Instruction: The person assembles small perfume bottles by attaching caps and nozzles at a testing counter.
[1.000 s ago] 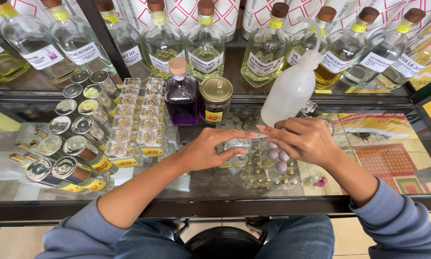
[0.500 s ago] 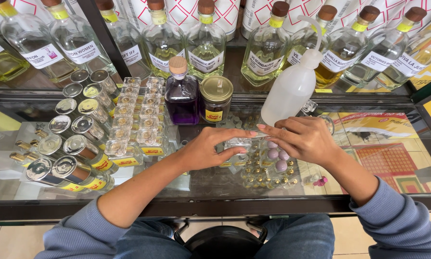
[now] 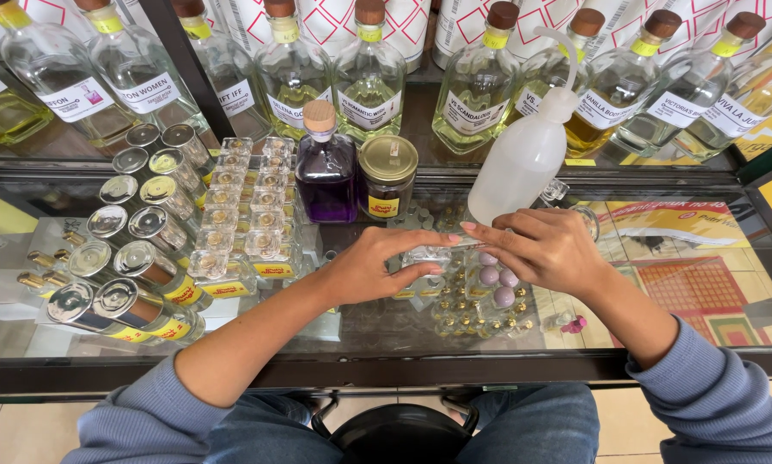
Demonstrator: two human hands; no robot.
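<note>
**Two hands meet over a small vial on a glass counter**

Head view: the left hand (image 3: 377, 265) curls narrowly around a small clear vial (image 3: 426, 256), thumb and fingers pinching it just above the glass counter (image 3: 678, 344). The right hand (image 3: 545, 249) lies over the vial's right end, fingers bent and fingertips touching it; whether it grips anything of its own I cannot tell. Right behind that hand stands a white squeeze bottle (image 3: 523, 159) with a bent spout. Left of it are a jar (image 3: 387, 176) with a gold lid and a purple bottle (image 3: 326, 167) with a wooden cap. Further left lie rows of small square vials (image 3: 244, 206) and silver-capped tubes (image 3: 137, 249). Purple caps (image 3: 493, 283) show under the glass near the right hand. Tall clear bottles (image 3: 476, 94) line the back.
</note>
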